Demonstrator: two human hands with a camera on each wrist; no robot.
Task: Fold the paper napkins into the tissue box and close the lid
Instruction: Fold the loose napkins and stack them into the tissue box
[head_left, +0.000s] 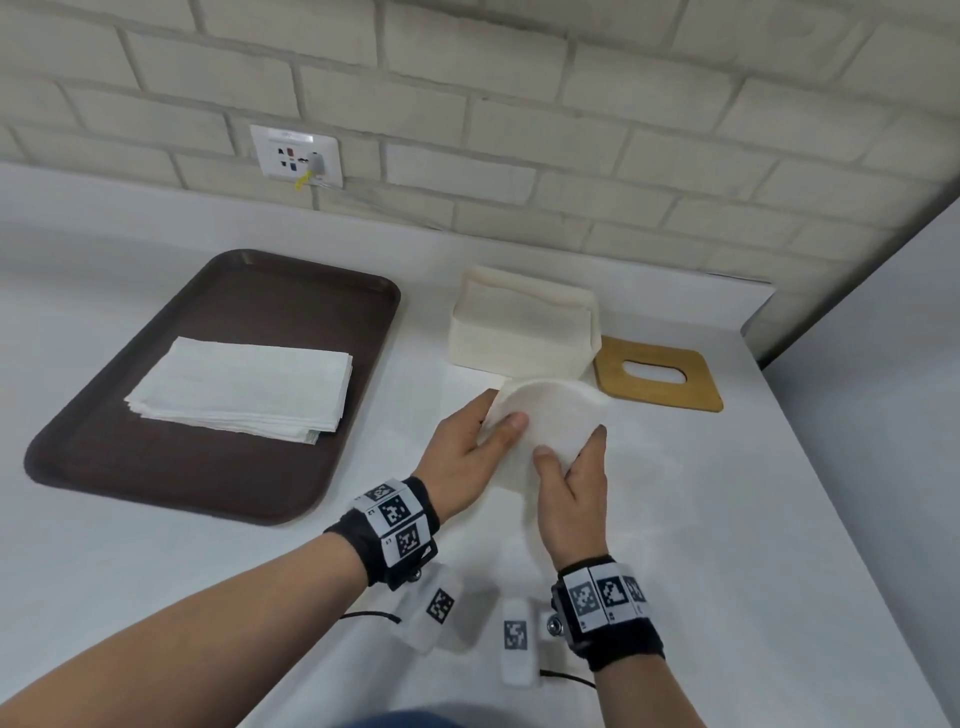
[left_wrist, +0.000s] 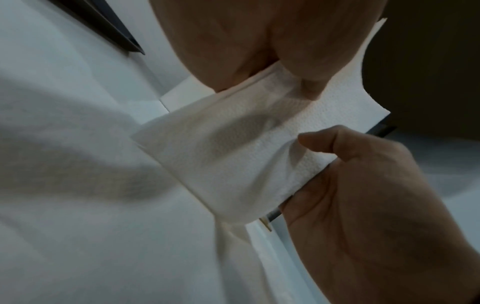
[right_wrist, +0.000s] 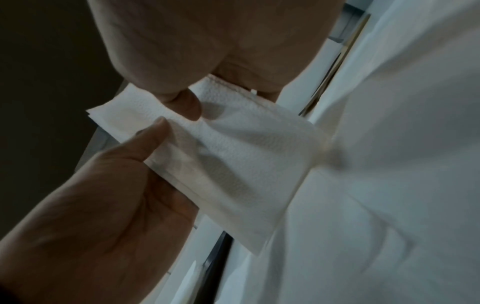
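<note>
Currently, your left hand (head_left: 457, 457) and right hand (head_left: 571, 493) pinch a bowed napkin (head_left: 550, 421) above the bench (head_left: 675, 519), just before the tissue box (head_left: 519, 325). Uneven pull could tear it or skew the fold.

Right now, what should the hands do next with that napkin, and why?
Probably carry the napkin forward and lower it into the tissue box. Both the left hand and right hand already pinch it bent over, the box stands open just behind, and the wooden lid lies beside it.
</note>
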